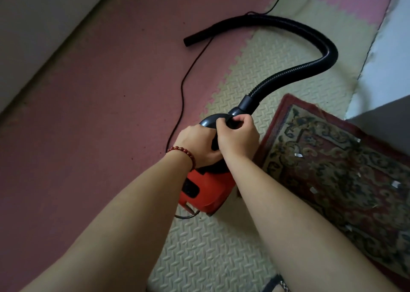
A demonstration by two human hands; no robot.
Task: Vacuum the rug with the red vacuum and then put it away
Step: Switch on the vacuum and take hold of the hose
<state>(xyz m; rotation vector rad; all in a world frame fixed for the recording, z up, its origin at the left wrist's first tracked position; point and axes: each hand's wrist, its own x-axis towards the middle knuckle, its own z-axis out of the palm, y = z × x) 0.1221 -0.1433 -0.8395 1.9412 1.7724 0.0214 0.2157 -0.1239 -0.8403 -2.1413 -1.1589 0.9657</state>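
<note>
The red vacuum (208, 191) stands on the foam floor mat, its black front end pointing away from me. My left hand (197, 145), with a red bead bracelet, grips the black top of the vacuum. My right hand (237, 136) pinches the black collar where the hose joins the body. The black ribbed hose (310, 69) curls up and left, and its open end (188, 41) lies on the floor. The patterned rug (346, 169), red-bordered, lies to the right with small white paper scraps on it.
A thin black power cord (184, 87) runs across the pink mat (99, 92) to the vacuum's rear. Beige foam tiles (277, 74) lie under the hose. A pale wall base (33, 36) runs along the left, and a white surface (390, 54) sits at the right.
</note>
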